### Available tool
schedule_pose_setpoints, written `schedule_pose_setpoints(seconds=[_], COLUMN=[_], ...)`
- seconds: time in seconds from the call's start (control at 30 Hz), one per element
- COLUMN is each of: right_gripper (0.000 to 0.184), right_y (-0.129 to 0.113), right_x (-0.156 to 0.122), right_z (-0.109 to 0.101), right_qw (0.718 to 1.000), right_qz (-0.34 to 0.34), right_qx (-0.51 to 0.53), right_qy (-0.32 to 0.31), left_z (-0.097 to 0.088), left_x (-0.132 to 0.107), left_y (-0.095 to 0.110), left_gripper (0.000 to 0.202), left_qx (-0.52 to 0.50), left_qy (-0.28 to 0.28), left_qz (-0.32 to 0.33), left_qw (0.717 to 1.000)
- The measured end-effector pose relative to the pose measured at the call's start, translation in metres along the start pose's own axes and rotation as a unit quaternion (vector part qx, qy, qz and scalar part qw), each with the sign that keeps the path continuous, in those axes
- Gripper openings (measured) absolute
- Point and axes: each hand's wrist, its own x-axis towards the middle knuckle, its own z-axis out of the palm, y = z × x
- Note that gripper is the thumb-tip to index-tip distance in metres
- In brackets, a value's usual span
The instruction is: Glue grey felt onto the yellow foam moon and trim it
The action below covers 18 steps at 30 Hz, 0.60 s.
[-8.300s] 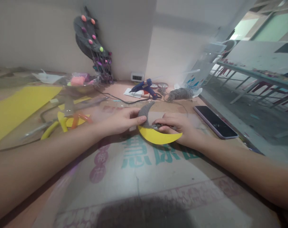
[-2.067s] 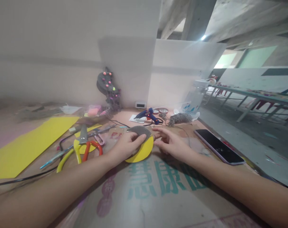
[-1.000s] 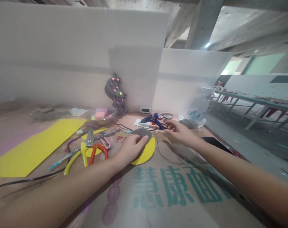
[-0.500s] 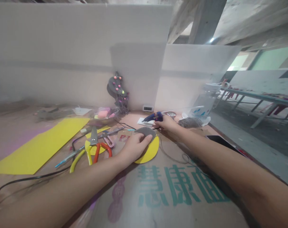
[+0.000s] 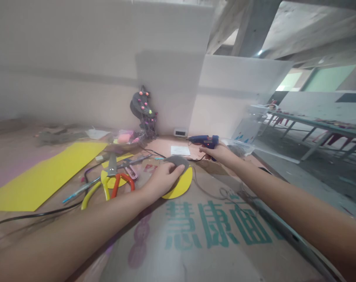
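My right hand is wrapped round the handle of a dark blue hot glue gun, whose nozzle points left above the table. Below the gun lies a small white card. My left hand holds a rounded grey felt piece against a yellow disc, its thumb along the grey surface. Part of the grey piece is hidden under the fingers. Left of that hand are scissors with a yellow and an orange handle, and a pink cutter.
A yellow sheet lies at the left, near a black cable. At the back stand a grey decorated figure with pink dots and a small display. Printed cardboard covers the front. A clear container stands at the right.
My right hand has lifted the glue gun off the white card and moved it slightly right. My left hand stays on the grey piece. The view has shifted slightly.
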Motion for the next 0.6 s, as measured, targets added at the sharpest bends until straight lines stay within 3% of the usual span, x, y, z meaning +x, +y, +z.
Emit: schedule_pose_setpoints(seconds=[0.37,0.5,0.6], right_gripper=[0.032,0.034,0.033], right_y=[-0.011,-0.012,-0.028], right_x=[0.041,0.028,-0.008], right_z=[0.045,0.024,-0.002], right_qw=[0.996,0.991,0.986], right_qz=[-0.002,-0.015,-0.046], right_qx=[-0.079,-0.126,-0.162], right_qy=[-0.037,-0.041,-0.003], left_z=[-0.002,-0.002,-0.002], left_x=[-0.002,-0.001,0.0], left_y=[0.007,0.005,0.005], left_gripper=[0.046,0.046,0.047], left_qx=[0.01,0.001,-0.003], left_qy=[-0.016,-0.018,-0.012], left_qz=[0.003,0.009,0.005], left_qw=[1.0,1.0,1.0])
